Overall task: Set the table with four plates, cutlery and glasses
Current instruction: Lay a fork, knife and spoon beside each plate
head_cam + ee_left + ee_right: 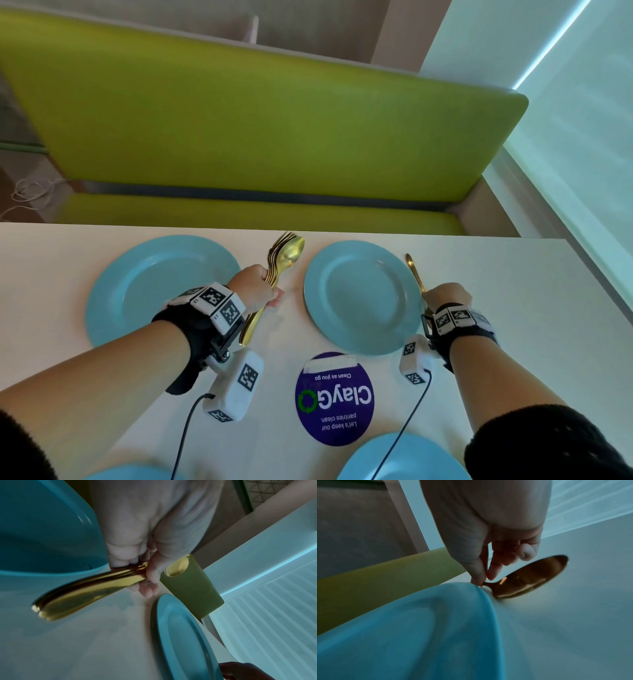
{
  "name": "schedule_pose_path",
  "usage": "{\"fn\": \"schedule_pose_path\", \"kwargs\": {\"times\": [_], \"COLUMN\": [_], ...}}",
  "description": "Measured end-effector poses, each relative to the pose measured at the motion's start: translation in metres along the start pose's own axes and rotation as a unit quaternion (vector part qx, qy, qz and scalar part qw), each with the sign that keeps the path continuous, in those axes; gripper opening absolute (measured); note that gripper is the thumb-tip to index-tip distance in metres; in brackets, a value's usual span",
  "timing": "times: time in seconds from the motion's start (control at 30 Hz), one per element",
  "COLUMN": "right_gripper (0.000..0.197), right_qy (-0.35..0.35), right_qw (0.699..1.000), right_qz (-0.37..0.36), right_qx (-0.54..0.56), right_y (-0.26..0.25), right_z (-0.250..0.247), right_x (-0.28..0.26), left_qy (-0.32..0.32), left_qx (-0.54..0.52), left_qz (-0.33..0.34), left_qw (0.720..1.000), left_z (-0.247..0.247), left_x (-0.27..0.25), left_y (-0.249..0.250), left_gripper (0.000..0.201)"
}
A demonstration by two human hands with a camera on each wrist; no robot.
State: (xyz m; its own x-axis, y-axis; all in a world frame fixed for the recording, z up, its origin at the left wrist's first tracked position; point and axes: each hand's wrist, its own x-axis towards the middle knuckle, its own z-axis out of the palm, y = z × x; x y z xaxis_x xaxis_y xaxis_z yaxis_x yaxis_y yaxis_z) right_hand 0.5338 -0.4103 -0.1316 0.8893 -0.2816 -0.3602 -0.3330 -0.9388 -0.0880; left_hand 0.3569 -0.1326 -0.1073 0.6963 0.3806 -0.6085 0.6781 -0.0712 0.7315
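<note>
Two blue plates sit at the far side of the white table [513, 291]: one on the left [161, 287] and one on the right [359, 298]. Two more blue plates [404, 459] [133, 472] show at the near edge. Between the far plates my left hand [263, 287] grips a bundle of gold forks and spoons [284, 260], heads pointing away; their handles [85, 592] stick out toward the left wrist camera. Right of the far right plate [419, 628], my right hand [445, 296] pinches a gold spoon [414, 270] whose bowl [530, 577] lies on the table.
A round purple sticker [334, 399] lies on the table between the plates. A green bench seat [257, 120] runs along the far edge of the table. A pale wall with blinds [582, 137] closes off the right side. No glasses are in view.
</note>
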Motion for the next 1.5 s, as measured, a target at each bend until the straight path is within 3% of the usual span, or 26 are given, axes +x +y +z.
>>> {"fn": "schedule_pose_path", "kwargs": {"times": [0.27, 0.57, 0.73, 0.93, 1.13, 1.23, 1.4, 1.5], "right_gripper": [0.022, 0.034, 0.041, 0.031, 0.016, 0.018, 0.022, 0.023], "right_qy": [0.008, -0.006, 0.023, 0.046, 0.003, -0.032, -0.040, -0.018], "right_qw": [1.000, 1.000, 0.998, 0.983, 0.933, 0.905, 0.871, 0.855], "right_qz": [-0.008, -0.017, -0.040, -0.173, -0.352, -0.421, -0.488, -0.512], "right_qx": [0.008, 0.020, 0.037, 0.049, 0.079, 0.047, -0.043, -0.074], "right_y": [-0.005, 0.000, -0.001, -0.026, -0.055, -0.067, -0.077, -0.079], "right_z": [0.002, -0.001, -0.017, -0.041, -0.031, -0.018, 0.004, 0.010], "right_x": [-0.001, -0.005, -0.017, -0.067, -0.158, -0.211, -0.296, -0.340], "left_qy": [0.003, 0.004, 0.007, 0.012, -0.009, -0.032, -0.089, -0.113], "left_qx": [-0.003, -0.001, 0.000, 0.007, 0.020, 0.030, 0.077, 0.079], "left_qz": [-0.009, -0.010, -0.003, 0.026, 0.035, 0.039, 0.048, 0.048], "left_qw": [1.000, 1.000, 1.000, 1.000, 0.999, 0.998, 0.992, 0.989], "left_z": [-0.004, -0.001, -0.005, -0.011, -0.020, -0.028, -0.061, -0.087], "left_x": [0.008, 0.002, -0.006, -0.033, -0.068, -0.087, -0.129, -0.150], "left_y": [-0.006, -0.007, -0.002, 0.005, -0.002, -0.010, -0.028, -0.045], "left_gripper": [0.026, 0.034, 0.038, 0.030, 0.004, 0.017, 0.004, 0.006]}}
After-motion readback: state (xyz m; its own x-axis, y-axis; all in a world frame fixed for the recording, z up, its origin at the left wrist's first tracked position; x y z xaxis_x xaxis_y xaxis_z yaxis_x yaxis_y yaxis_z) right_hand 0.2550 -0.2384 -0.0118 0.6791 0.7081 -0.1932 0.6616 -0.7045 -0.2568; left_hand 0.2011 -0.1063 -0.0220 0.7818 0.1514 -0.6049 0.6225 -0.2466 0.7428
